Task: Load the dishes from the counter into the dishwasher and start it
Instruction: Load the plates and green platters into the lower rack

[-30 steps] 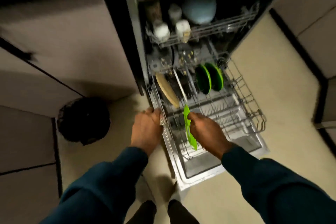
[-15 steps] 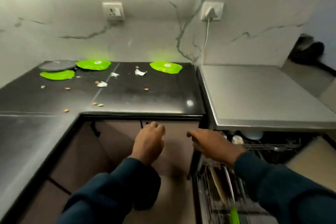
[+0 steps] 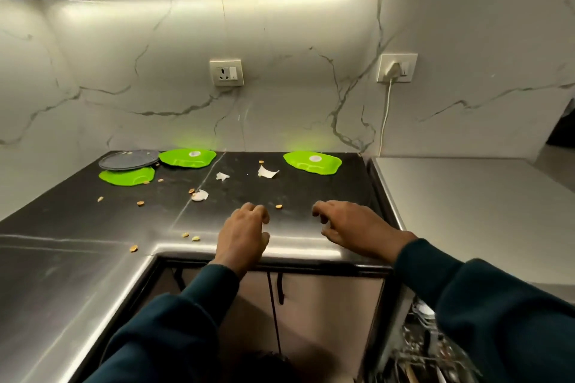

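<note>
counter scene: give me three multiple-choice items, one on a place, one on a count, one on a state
1. Where does the round dark grey plate lie?
A. back left of the black counter
B. front right edge
C. in the rack

2. How many bright green plastic plates lie on the counter?
A. one
B. three
C. five

3. What do the hands hold?
A. a plate
B. a spoon
C. nothing

Key: A, it sits beside the left green plates; B, they lie at; C, the left hand and right hand hover with loosely curled fingers.

Three green plates (image 3: 312,162), grey plate (image 3: 129,159) flat, apparently dirty.
</note>
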